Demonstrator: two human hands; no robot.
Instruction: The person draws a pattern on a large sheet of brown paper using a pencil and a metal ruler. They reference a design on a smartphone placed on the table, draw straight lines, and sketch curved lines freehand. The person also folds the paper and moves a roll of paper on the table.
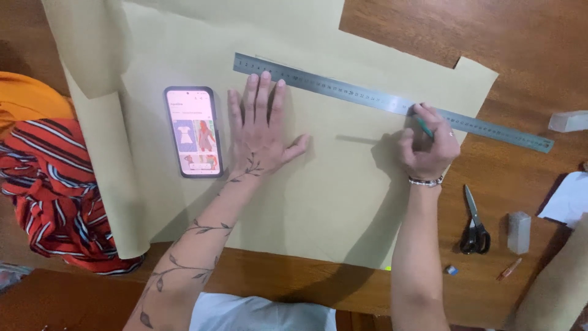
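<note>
Left hand (260,125) flat, fingers spread, palm pressing the tan paper sheet (331,184); fingertips touch the steel ruler (392,101), which lies slanted across the sheet's far part, its right end over the sheet's right edge onto the wooden table (502,37). Right hand (427,144) pinched shut on a green pencil (424,127), tip at the ruler's near edge. Phone (193,130) just left of left hand. Scissors (474,224) on table near right edge.

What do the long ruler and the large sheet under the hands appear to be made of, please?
The ruler looks like metal, likely steel: silvery-grey, thin, with a dull sheen. The sheet looks like matte tan kraft-type paper: it curls at its left edge and shows cut edges.
</note>
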